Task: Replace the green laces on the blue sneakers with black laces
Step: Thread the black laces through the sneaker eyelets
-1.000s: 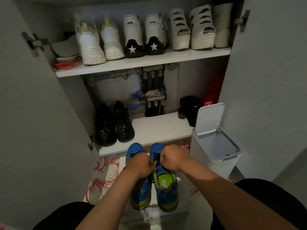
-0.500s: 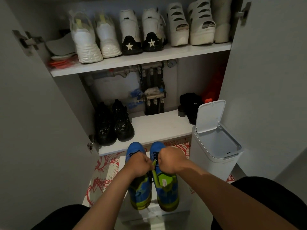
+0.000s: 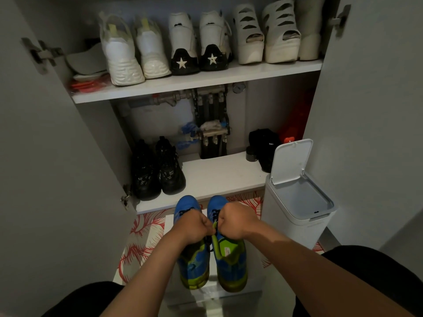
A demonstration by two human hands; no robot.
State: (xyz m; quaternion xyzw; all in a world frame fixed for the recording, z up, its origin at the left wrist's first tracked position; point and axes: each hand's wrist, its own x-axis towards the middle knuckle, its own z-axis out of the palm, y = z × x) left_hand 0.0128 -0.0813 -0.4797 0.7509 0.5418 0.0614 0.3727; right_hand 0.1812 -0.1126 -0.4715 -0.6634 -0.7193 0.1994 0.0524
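Observation:
Two blue sneakers with lime-green heels hang side by side in front of the open cupboard, toes pointing away. My left hand (image 3: pixel 192 227) is closed over the left blue sneaker (image 3: pixel 193 264) at its tongue. My right hand (image 3: pixel 237 221) grips the right blue sneaker (image 3: pixel 231 259) the same way. Dark laces show on the uppers just beyond my knuckles. A green tongue tip sticks up between my fists. No loose laces are in view.
The open cupboard has a lower shelf (image 3: pixel 219 177) with black shoes (image 3: pixel 158 172) at its left and a black bag at its right. White shoes (image 3: pixel 183 42) line the upper shelf. A white bin (image 3: pixel 297 202) with raised lid stands right. A red-patterned mat (image 3: pixel 142 239) lies below.
The view has dropped slightly, so the shelves sit a little lower in frame. Both hands stay closed on the sneakers in about the same place.

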